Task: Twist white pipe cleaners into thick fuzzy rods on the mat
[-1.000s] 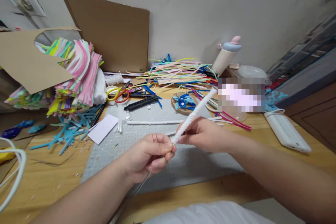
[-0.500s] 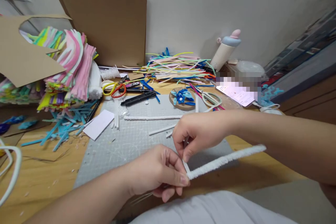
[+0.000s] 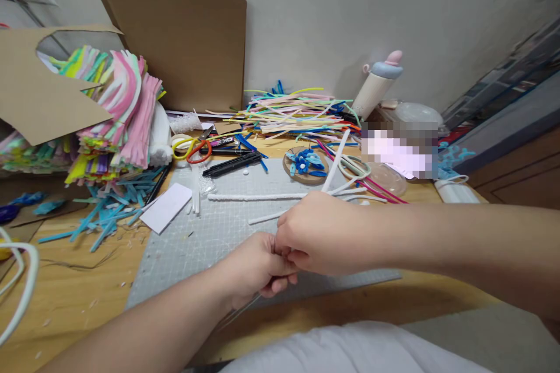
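My left hand [image 3: 262, 268] is closed low over the front of the grey cutting mat [image 3: 175, 256], its thumb and fingers pinching a white pipe cleaner that is mostly hidden. Thin pale wires trail out below this hand. My right hand [image 3: 317, 233] is closed against the left fingertips, at the same spot on the pipe cleaner. A white strip [image 3: 336, 160] slants up from behind the right hand; whether it is the held piece, I cannot tell. Beyond the hands, another white pipe cleaner [image 3: 254, 197] lies across the mat, with a shorter white piece [image 3: 266, 218] nearer me.
Bundled pastel pipe cleaners [image 3: 126, 105] stand at left by cardboard [image 3: 188, 41]. Loose coloured stems [image 3: 297, 111] lie along the wall. Scissors [image 3: 199, 148], black pens [image 3: 231, 164], a blue flower on a round base [image 3: 304, 163], a phone [image 3: 394, 154] and a bottle [image 3: 376, 87] sit around the mat.
My right hand has moved down and left onto the left fingertips. The fluffy white pipe cleaner that stuck out to the right no longer shows there, and a white strip slants upward behind the right hand.
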Motion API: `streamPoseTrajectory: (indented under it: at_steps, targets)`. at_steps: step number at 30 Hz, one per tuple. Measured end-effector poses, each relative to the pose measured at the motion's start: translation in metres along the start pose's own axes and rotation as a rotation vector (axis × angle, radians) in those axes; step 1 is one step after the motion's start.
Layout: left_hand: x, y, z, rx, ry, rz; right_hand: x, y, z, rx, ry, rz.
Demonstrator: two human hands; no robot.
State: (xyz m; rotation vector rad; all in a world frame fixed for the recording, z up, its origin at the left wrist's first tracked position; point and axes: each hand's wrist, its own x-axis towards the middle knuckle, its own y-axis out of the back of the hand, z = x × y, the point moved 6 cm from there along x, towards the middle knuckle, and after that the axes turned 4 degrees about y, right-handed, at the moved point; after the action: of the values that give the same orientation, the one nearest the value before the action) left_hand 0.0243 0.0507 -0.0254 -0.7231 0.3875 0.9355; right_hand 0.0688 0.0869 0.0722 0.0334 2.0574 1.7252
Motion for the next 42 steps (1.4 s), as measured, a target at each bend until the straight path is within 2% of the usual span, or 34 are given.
streamPoseTrajectory:
  at_steps: [2,5,8,10,13,17,20,23,27,30,32,35,38,40,42]
  targets:
    - [-0.001,0.007,0.008,-0.02,-0.06,0.05,-0.004,0.004,-0.001,-0.028,-0.063,0.1]
    - [-0.005,0.017,0.022,-0.063,-0.146,0.105,-0.016,0.009,-0.002,-0.042,-0.107,0.315]
    - [-0.011,0.023,0.032,-0.115,-0.195,0.129,-0.032,0.006,0.001,-0.02,-0.146,0.49]
    - [-0.013,0.024,0.036,-0.136,-0.204,0.118,-0.04,0.002,0.004,0.06,-0.164,0.577]
    - [-0.015,0.022,0.037,-0.169,-0.198,0.081,-0.045,-0.008,0.013,0.306,-0.173,0.658]
    - [-0.015,0.015,0.034,-0.241,-0.169,-0.026,-0.038,-0.027,0.035,0.788,-0.263,0.643]
    - [-0.017,0.009,0.032,-0.269,-0.139,-0.123,-0.027,-0.041,0.047,1.179,-0.274,0.504]
    - [-0.018,0.004,0.029,-0.273,-0.104,-0.197,-0.017,-0.043,0.052,1.359,-0.227,0.404]
    - [-0.018,-0.003,0.023,-0.284,-0.05,-0.262,-0.008,-0.043,0.057,1.414,-0.201,0.397]
    - [-0.019,-0.008,0.019,-0.276,-0.021,-0.281,-0.004,-0.044,0.055,1.418,-0.113,0.415]
    - [-0.02,-0.01,0.019,-0.265,-0.04,-0.262,-0.005,-0.043,0.051,1.374,-0.058,0.438]
    - [-0.024,-0.01,0.023,-0.243,-0.081,-0.211,-0.017,-0.035,0.045,1.198,-0.003,0.547]
    - [-0.028,-0.009,0.026,-0.228,-0.102,-0.165,-0.032,-0.026,0.032,1.051,0.137,0.611]
    - [-0.03,-0.008,0.026,-0.21,-0.106,-0.139,-0.04,-0.026,0.026,1.057,0.187,0.625]
    - [-0.03,-0.008,0.026,-0.183,-0.104,-0.129,-0.043,-0.029,0.025,1.107,0.165,0.658]
